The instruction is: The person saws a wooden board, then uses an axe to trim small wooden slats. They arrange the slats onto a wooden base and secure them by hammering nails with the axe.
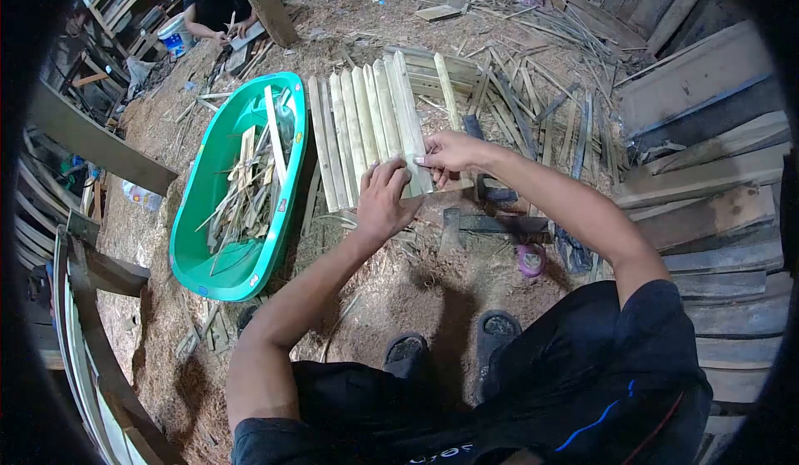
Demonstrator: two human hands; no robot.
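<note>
A row of pale wooden slats [358, 124] with pointed far ends lies side by side in front of me, like a small picket panel. My left hand [384, 200] rests on the slats' near ends, its fingers spread on the wood and its thumb apart. At the right edge of the row, my right hand [454, 154] is closed, pinching the near part of the outermost slat [407, 119] between thumb and fingers. A separate pointed slat [447, 90] lies just beyond the right hand. What supports the row is mostly hidden.
A green plastic tub [185, 253] with wood scraps stands at left. A hammer [491, 222] and a purple tape roll [531, 260] lie right of my feet. Loose strips [533, 107] cover the ground behind; boards [724, 286] are stacked right. Another person [218, 7] sits far left.
</note>
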